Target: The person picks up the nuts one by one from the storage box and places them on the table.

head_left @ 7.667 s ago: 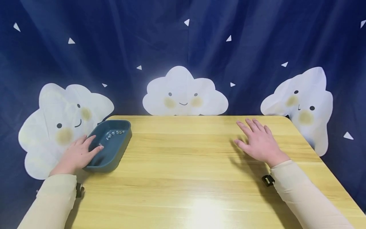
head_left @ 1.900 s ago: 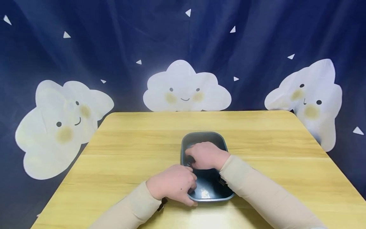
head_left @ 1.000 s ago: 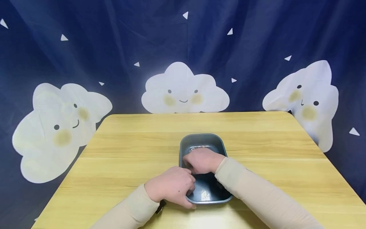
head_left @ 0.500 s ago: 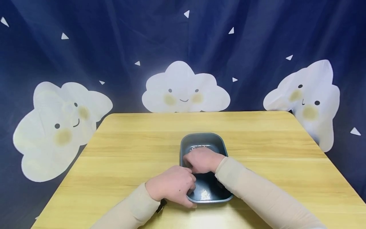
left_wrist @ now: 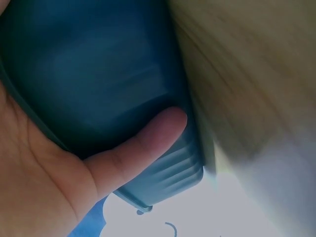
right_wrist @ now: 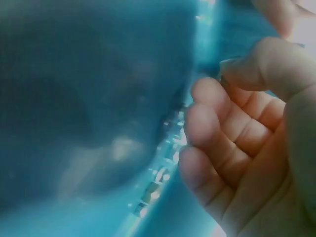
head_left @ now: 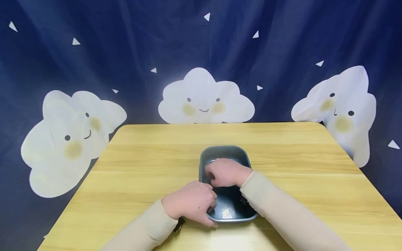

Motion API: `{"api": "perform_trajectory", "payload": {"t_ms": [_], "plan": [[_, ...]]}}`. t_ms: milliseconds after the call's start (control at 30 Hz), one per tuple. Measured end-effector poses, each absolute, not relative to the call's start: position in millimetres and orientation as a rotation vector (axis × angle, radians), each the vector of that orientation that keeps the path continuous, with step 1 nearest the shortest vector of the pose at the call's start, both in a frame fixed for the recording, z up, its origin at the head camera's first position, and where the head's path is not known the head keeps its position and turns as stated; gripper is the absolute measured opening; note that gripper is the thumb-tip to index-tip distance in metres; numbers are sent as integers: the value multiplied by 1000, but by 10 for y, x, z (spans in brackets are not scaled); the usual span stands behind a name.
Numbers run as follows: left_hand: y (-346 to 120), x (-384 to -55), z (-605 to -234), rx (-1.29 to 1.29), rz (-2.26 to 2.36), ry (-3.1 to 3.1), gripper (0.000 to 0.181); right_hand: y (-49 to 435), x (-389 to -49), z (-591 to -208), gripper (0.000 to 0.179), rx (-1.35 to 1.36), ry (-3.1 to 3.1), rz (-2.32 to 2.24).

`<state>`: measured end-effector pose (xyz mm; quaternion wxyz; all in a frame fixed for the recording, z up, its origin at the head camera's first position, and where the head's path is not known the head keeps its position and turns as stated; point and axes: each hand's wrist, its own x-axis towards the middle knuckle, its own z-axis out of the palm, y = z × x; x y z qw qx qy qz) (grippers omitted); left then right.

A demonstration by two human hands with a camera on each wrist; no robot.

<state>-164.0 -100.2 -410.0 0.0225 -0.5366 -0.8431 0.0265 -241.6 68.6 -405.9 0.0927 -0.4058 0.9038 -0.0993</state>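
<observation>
A dark blue-green plastic tray (head_left: 227,208) with rounded corners stands on the table before me. My left hand (head_left: 193,202) grips its near left side, fingers over the rim and inside. In the left wrist view the thumb (left_wrist: 148,140) presses the outer wall. Inside the tray is my right hand (head_left: 226,172), its fingers curled. The right wrist view shows its thumb and forefinger pinching a small shiny piece (right_wrist: 223,75), mostly hidden. Several small shiny ring-like pieces (right_wrist: 154,191) lie in a line along the tray's inner edge; my right hand mostly covers them in the head view.
The wooden table (head_left: 141,157) stretches around the tray on all sides. Behind it hangs a dark blue curtain (head_left: 176,42) printed with white clouds and small triangles.
The tray has moved from the far left to the middle. My right hand went from over the right of the table into the tray, and has shifted slightly away within the last half second.
</observation>
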Motion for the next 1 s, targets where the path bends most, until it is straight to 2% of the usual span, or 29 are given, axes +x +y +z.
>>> {"api": "perform_trajectory", "payload": {"t_ms": [200,500,733,1000], "plan": [[-1003,-1643,-4111,-1680,30,-2626,54,744,-2419,-3946,15,-1256,2711,-466],[-1015,-1668,-4096,-1673,21,-2625,55,1109,-2296,-3487,13,-1327,2902,-816],[-991,-1687,-4078,-1669,64,-2617,54,1567,-2347,-3305,6,-1097,3019,-797],[-1002,-1664,-4065,-1653,74,-2639,54,1910,-2472,-3398,9,-918,3102,-644]]}}
